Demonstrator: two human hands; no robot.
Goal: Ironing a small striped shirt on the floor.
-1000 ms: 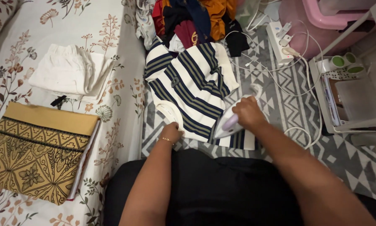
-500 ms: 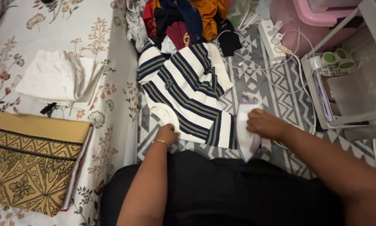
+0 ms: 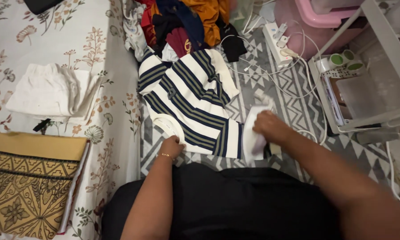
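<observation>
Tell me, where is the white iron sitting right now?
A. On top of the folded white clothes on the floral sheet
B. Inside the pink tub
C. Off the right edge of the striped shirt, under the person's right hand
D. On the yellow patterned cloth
C: the right hand grips the white iron on the grey patterned mat, just past the edge of the striped shirt, while the left hand pins the shirt's near edge.
</observation>
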